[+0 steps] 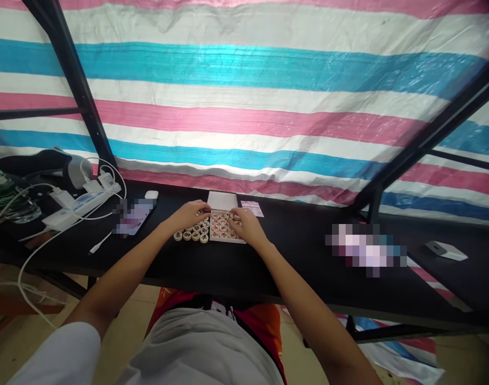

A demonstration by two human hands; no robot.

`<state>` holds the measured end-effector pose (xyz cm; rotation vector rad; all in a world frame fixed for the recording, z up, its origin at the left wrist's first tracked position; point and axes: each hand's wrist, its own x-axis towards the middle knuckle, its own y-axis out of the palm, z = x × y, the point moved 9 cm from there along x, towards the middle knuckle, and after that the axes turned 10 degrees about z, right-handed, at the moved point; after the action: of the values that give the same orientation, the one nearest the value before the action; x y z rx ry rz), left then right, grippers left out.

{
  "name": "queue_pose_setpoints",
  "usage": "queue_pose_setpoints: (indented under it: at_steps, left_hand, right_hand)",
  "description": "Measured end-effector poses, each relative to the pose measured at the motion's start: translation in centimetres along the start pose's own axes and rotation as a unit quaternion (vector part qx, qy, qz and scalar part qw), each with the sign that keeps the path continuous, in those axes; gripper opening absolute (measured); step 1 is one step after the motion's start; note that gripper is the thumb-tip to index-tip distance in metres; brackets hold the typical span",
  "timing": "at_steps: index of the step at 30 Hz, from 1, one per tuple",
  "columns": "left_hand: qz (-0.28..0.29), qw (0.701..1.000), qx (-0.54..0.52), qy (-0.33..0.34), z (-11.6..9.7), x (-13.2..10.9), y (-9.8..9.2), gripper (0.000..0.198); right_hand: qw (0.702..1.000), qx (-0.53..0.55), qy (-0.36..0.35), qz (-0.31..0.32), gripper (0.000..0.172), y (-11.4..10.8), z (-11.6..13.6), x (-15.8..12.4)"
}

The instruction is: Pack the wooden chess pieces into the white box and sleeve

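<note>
A white box of Chinese chess pieces lies on the black desk, around the middle of its length, its white lid toward the far edge. Red-marked pieces sit in rows in it; black-marked pieces stand loose on the desk just beside its left wall. A printed paper slip lies near the lid's right side.

Toward the desk's left end are a phone, a small white case just beyond it, a white cable and a power strip with chargers plugged in; a clear bottle stands at the far left corner. A blurred-out object lies toward the right end. A striped sheet hangs behind the far edge.

Both forearms reach over the near edge, converging. The left hand is palm down, fingers curled over the loose pieces by the box's left wall; the right hand bends inward over the box's right side, hiding part of it, fingertips among the pieces. Whether either pinches a piece, I cannot tell.
</note>
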<state>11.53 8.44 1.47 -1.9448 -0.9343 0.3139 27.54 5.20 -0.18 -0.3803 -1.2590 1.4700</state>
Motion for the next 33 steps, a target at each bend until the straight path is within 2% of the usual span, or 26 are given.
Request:
queue_pose_setpoints:
  at_steps: [3,6,9,14,17,23,26,28,31,33]
  left_hand:
    - [0.000,0.997,0.077,-0.014,1.2,-0.2,-0.9,0.032]
    - [0.030,0.995,0.090,-0.036,2.4,-0.2,-0.4,0.032]
    - [0.046,0.993,0.102,-0.042,2.8,-0.1,0.2,0.032]
    - [0.031,0.994,0.103,-0.003,1.9,0.0,0.5,0.030]
    - [0.034,0.995,0.097,0.021,1.1,-0.2,0.6,0.032]
    - [0.087,0.988,0.078,0.102,-1.3,-0.4,1.9,0.031]
    - [0.112,0.984,0.061,0.128,-2.2,-0.4,2.6,0.031]
    - [0.120,0.984,0.056,0.121,-2.3,-0.4,2.8,0.030]
    - [0.131,0.985,0.054,0.100,-2.0,-0.4,2.9,0.029]
    - [0.135,0.984,0.061,0.096,-1.9,-0.5,2.9,0.030]
  right_hand:
    - [0.999,-0.016,0.037,-0.003,0.024,0.6,-1.9,0.6]
    - [0.998,-0.016,0.064,0.002,0.025,1.1,-3.2,1.0]
    - [0.998,-0.031,0.061,0.001,0.024,1.2,-3.1,1.0]
    - [0.999,-0.046,0.016,0.017,0.021,1.3,-1.7,0.8]
    - [1.000,-0.022,0.017,0.012,0.023,1.2,-1.9,0.6]
    - [0.999,0.017,0.036,-0.013,0.027,0.2,-3.3,-0.3]
    - [0.999,0.015,0.045,-0.024,0.028,-0.8,-3.4,-0.5]
    - [0.999,-0.012,0.039,-0.034,0.029,-2.2,-3.2,-0.7]
    - [0.993,-0.101,0.033,-0.056,0.032,-5.3,-3.9,-2.0]
    - [0.982,-0.163,0.058,-0.077,0.035,-8.1,-5.9,-4.2]
